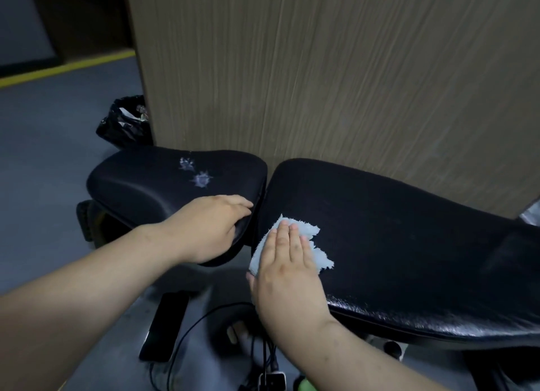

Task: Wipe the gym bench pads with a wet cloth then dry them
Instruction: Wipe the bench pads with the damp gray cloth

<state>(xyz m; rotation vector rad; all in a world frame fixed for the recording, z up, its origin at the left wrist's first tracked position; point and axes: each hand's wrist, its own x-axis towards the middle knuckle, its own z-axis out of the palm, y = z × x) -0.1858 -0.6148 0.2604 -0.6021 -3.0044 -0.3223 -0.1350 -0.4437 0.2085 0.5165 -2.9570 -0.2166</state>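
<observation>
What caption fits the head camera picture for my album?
Right hand presses a blue cloth on the long pad; left hand grips the seat pad.

We count two pads, the left pad [140,183] and right pad [409,238]; one cloth [311,233]; two grips, left grip [213,230] and right grip [289,276]; one bin bag [122,126].

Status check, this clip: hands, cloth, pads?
Left hand grips seat pad edge. Right hand flat, pressing cloth onto long pad. No obstruction seen.
</observation>
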